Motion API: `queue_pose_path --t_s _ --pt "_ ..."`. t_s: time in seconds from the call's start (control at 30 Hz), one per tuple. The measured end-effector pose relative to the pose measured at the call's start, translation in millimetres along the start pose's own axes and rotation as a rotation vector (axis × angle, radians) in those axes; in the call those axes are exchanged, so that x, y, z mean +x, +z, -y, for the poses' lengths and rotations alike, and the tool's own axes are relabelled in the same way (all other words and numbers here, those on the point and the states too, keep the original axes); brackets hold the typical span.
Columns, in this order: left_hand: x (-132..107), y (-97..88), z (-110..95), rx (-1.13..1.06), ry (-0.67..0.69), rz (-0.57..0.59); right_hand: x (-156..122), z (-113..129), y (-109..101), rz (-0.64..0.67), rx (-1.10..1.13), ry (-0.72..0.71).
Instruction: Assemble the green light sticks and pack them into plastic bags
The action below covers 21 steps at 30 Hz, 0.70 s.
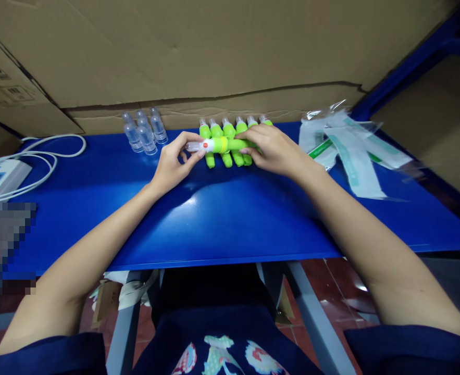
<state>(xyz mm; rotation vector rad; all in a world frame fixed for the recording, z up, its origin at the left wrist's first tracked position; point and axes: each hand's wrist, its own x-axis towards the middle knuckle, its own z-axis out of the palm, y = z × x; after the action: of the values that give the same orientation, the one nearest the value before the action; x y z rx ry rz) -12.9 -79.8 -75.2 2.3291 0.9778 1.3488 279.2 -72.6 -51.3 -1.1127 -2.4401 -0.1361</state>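
Note:
Between my two hands, a green pen-shaped device [219,145] lies crosswise, with a yellow ring, a white collar bearing a red button, and a clear tip. My left hand [176,161] pinches its white and clear end between thumb and fingers. Around the green end, the fingers of my right hand [271,147] are closed. Just behind and beneath it, a row of several similar green devices [210,160] rests on the blue table [198,224], partly covered by the held one and my right hand. Several clear plastic caps [147,136] stand upright left of the row.
Clear plastic packets [357,164] with white and green contents lie at the right. A coiled white cable [53,156] and a white box [13,174] sit at the left, near a pixelated area. A cardboard wall [198,52] closes off the table's back.

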Motion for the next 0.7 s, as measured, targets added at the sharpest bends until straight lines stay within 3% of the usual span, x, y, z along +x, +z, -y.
queue_pose_path --t_s 0.4,0.7 --pt "0 0.6 -1 -0.049 -0.016 0.012 0 12 -2 0.026 0.048 -0.020" --pt "-1 8.1 7 -0.407 -0.052 0.062 -4 42 -1 0.190 0.144 0.089"
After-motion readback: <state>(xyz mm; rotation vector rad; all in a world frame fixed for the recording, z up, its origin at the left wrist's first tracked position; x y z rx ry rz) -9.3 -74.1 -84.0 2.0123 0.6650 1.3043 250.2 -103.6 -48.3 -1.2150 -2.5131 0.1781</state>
